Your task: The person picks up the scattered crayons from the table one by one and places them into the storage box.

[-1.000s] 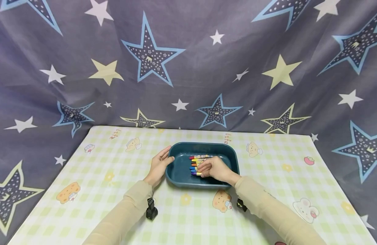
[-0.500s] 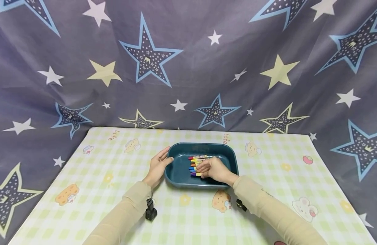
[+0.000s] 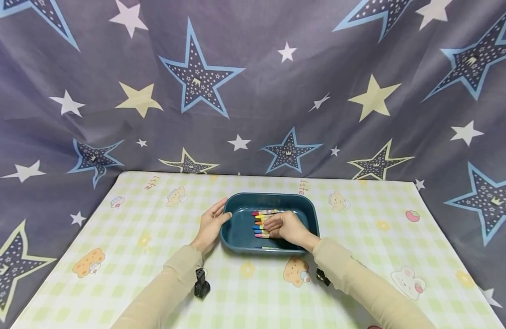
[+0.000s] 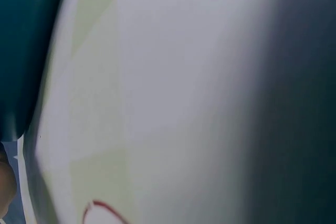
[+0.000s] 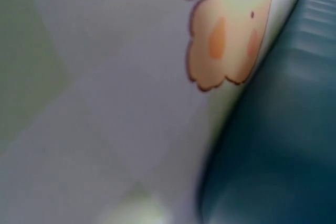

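Note:
A dark teal tray (image 3: 236, 244) with rounded corners sits mid-table. My left hand (image 3: 210, 225) holds its left end, thumb over the rim and fingers along the outer wall. Inside the tray lies a row of several wax crayons, tips to the left: a red crayon (image 3: 264, 212) at the far end, a pink crayon (image 3: 261, 236) at the near end. Another dark blue or purple crayon (image 3: 267, 247) lies by the near wall, mostly hidden by it. Over the row, my right hand (image 3: 292, 227) has bent fingers touching the crayons; its palm side is hidden.
A pale green checked cloth (image 3: 134, 274) with cartoon prints covers the table. Behind it hangs a grey curtain (image 3: 253, 91) with stars. Black wrist devices hang under both forearms, one (image 3: 202, 283) beside the left sleeve.
The purple crayon at the row's near end has gone from there; a dark one now shows by the near wall. A pink crayon now lies at the row's near end. My left hand stays put.

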A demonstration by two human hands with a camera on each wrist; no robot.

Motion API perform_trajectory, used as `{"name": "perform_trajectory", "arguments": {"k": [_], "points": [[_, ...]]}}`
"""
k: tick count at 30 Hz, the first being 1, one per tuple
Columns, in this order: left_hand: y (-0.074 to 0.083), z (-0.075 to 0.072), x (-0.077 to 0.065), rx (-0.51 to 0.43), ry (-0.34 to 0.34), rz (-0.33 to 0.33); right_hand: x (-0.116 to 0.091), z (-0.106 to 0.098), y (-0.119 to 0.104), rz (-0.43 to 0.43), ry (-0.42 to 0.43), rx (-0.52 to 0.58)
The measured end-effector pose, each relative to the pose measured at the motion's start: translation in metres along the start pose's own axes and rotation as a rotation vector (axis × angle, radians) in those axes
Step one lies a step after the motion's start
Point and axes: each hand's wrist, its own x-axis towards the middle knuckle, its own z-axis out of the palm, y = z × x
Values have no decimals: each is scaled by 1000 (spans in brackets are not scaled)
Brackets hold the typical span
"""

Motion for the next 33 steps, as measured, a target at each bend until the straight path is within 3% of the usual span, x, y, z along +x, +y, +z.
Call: {"name": "perform_trajectory", "arguments": {"k": [12,18,23,27,33], "points": [[5,3,5,6,-8,14,1,-7,-2,-50,35,37],[4,3,4,3,-4,11,-6,-13,-13,-83,68,120],[3,2,3,-11,-18,15,-14,-22,-18,-89,107,148],[2,1,1,-11,-10,12,-18,-30,-7,-86,139,105],[1,-1,0,-1,-7,6,-38,-53,-6,-55,173,105]]}}
